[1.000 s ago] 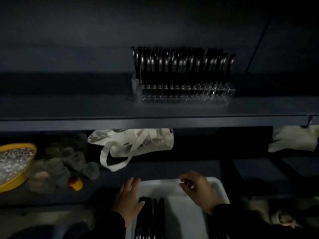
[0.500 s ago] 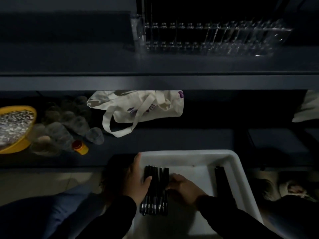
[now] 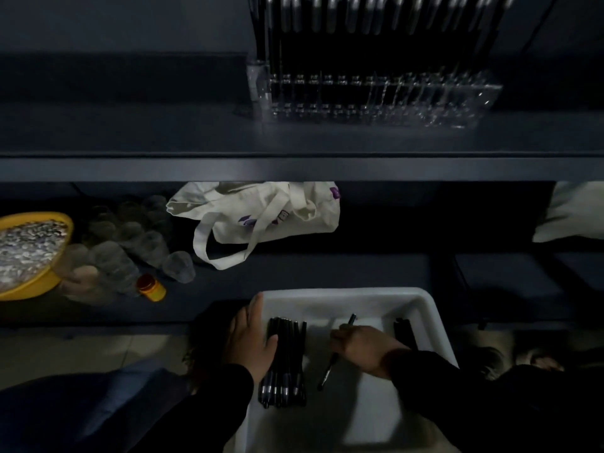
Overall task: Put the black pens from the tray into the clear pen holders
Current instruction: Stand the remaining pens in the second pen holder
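A white tray point(image 3: 434, 318) sits low in the head view. A bundle of black pens point(image 3: 286, 364) lies in its left half. My left hand point(image 3: 253, 341) rests on the tray's left rim, thumb against the bundle. My right hand point(image 3: 362, 348) pinches a single black pen point(image 3: 327, 372), which is tilted and lifted off the tray floor. A few more black pens point(image 3: 404, 333) lie at the tray's right side. The clear pen holder point(image 3: 425, 99) stands on the upper shelf, packed with upright black pens point(image 3: 369, 24).
The dark shelf edge point(image 3: 294, 168) runs across above the tray. Below it lie a white tote bag point(image 3: 294, 217), several clear cups point(image 3: 130, 243), a small orange bottle point(image 3: 152, 287) and a yellow bowl point(image 3: 49, 279) of pale bits. White cloth point(image 3: 572, 214) lies at right.
My right hand has left the bundle, moved right and lifted one pen from it. The view has tilted up slightly, showing more of the holder. My left hand stays at the bundle.
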The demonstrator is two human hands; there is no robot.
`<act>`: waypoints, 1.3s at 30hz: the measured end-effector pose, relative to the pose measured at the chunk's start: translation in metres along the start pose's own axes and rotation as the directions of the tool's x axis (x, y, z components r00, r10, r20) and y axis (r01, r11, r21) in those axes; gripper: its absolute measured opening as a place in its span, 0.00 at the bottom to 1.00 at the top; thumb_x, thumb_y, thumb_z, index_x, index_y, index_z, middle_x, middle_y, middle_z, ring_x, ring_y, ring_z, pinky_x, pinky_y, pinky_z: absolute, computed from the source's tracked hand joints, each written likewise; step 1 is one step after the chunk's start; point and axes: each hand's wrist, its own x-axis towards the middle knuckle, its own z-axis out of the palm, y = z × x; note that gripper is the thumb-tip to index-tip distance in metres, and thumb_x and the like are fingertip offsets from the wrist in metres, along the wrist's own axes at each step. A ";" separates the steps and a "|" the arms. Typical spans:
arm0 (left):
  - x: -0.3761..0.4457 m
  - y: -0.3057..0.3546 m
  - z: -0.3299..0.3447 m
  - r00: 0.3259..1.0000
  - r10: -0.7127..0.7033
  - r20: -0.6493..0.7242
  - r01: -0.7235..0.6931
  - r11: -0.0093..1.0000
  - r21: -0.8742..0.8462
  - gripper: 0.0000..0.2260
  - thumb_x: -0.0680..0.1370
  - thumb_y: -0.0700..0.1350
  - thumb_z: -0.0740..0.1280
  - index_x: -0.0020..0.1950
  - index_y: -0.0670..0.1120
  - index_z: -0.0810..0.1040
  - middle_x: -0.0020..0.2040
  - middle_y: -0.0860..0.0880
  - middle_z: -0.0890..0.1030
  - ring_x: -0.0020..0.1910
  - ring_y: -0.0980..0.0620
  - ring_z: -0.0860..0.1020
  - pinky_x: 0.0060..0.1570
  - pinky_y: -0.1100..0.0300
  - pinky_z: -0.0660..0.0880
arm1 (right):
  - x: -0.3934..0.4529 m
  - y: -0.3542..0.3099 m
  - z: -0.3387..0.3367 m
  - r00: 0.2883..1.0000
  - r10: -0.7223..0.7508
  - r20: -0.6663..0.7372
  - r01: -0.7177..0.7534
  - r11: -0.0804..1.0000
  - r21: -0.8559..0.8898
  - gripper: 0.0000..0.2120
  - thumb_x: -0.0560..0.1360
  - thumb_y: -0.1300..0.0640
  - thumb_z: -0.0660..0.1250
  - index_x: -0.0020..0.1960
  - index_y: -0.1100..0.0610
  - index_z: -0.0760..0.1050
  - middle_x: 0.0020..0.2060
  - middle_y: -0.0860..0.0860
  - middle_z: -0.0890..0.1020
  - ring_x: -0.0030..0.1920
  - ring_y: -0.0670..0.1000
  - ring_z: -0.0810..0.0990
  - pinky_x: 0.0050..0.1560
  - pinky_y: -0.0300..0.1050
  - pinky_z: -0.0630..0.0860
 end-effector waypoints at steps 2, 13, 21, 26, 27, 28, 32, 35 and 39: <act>-0.006 0.004 -0.008 0.999 0.033 -0.017 -0.032 0.999 0.030 0.37 0.79 0.48 0.63 0.77 0.56 0.38 0.77 0.50 0.49 0.76 0.49 0.51 0.73 0.55 0.53 | -0.015 0.006 -0.015 0.997 0.065 -0.049 -0.066 0.997 -0.036 0.16 0.80 0.63 0.53 0.67 0.61 0.65 0.62 0.60 0.72 0.60 0.61 0.73 0.57 0.55 0.71; 0.003 0.063 -0.114 0.798 0.377 -0.471 -0.433 0.901 -0.011 0.26 0.76 0.46 0.64 0.73 0.42 0.63 0.69 0.47 0.66 0.67 0.52 0.63 0.64 0.56 0.62 | -0.100 0.021 -0.135 0.686 0.258 -0.680 0.071 0.907 0.416 0.08 0.78 0.57 0.61 0.53 0.49 0.78 0.43 0.44 0.79 0.42 0.43 0.79 0.44 0.36 0.73; 0.048 0.136 -0.189 0.787 0.268 -0.555 -0.438 0.877 -0.196 0.28 0.80 0.45 0.63 0.77 0.51 0.54 0.75 0.49 0.57 0.72 0.48 0.61 0.71 0.51 0.61 | -0.133 0.035 -0.265 0.397 0.574 -0.716 0.333 0.637 0.695 0.04 0.79 0.63 0.62 0.46 0.57 0.73 0.38 0.52 0.80 0.40 0.50 0.79 0.41 0.39 0.75; 0.085 0.161 -0.214 0.835 0.271 -0.478 -0.437 0.855 -0.278 0.29 0.79 0.49 0.63 0.76 0.51 0.55 0.74 0.51 0.57 0.71 0.50 0.63 0.70 0.51 0.64 | -0.136 0.052 -0.319 0.336 0.606 -0.721 0.367 0.621 0.693 0.07 0.80 0.61 0.60 0.47 0.64 0.72 0.39 0.56 0.80 0.36 0.47 0.75 0.40 0.41 0.71; 0.092 0.163 -0.217 0.845 0.287 -0.452 -0.440 0.853 -0.280 0.28 0.79 0.49 0.64 0.76 0.51 0.56 0.74 0.51 0.58 0.70 0.51 0.64 0.69 0.53 0.65 | -0.134 0.055 -0.325 0.320 0.600 -0.733 0.339 0.650 0.680 0.10 0.80 0.59 0.61 0.47 0.67 0.71 0.37 0.56 0.78 0.35 0.47 0.74 0.38 0.41 0.70; 0.098 0.165 -0.219 0.845 0.318 -0.429 -0.454 0.852 -0.263 0.27 0.78 0.50 0.65 0.75 0.51 0.58 0.73 0.51 0.59 0.69 0.51 0.65 0.68 0.56 0.65 | -0.132 0.059 -0.329 0.310 0.596 -0.740 0.324 0.666 0.672 0.12 0.80 0.58 0.61 0.47 0.68 0.69 0.36 0.57 0.75 0.34 0.48 0.73 0.36 0.40 0.69; 0.119 0.166 -0.223 0.816 0.416 -0.403 -0.519 0.833 -0.191 0.28 0.75 0.49 0.69 0.73 0.52 0.63 0.68 0.53 0.64 0.66 0.54 0.68 0.62 0.64 0.64 | -0.122 0.072 -0.343 0.295 0.585 -0.756 0.331 0.679 0.655 0.06 0.80 0.61 0.58 0.50 0.62 0.73 0.37 0.52 0.75 0.34 0.44 0.75 0.31 0.32 0.70; 0.130 0.165 -0.225 0.827 0.407 -0.387 -0.505 0.841 -0.195 0.28 0.75 0.48 0.70 0.72 0.52 0.64 0.69 0.53 0.66 0.66 0.54 0.69 0.63 0.63 0.65 | -0.111 0.078 -0.349 0.287 0.612 -0.737 0.359 0.645 0.675 0.05 0.80 0.62 0.58 0.52 0.55 0.72 0.42 0.51 0.78 0.37 0.44 0.76 0.33 0.32 0.72; 0.132 0.165 -0.226 0.828 0.408 -0.384 -0.509 0.835 -0.211 0.26 0.75 0.46 0.70 0.71 0.53 0.66 0.68 0.51 0.69 0.65 0.52 0.70 0.64 0.59 0.67 | -0.098 0.078 -0.350 0.341 0.593 -0.729 0.344 0.644 0.684 0.09 0.80 0.64 0.58 0.55 0.52 0.67 0.47 0.51 0.77 0.40 0.46 0.76 0.37 0.33 0.74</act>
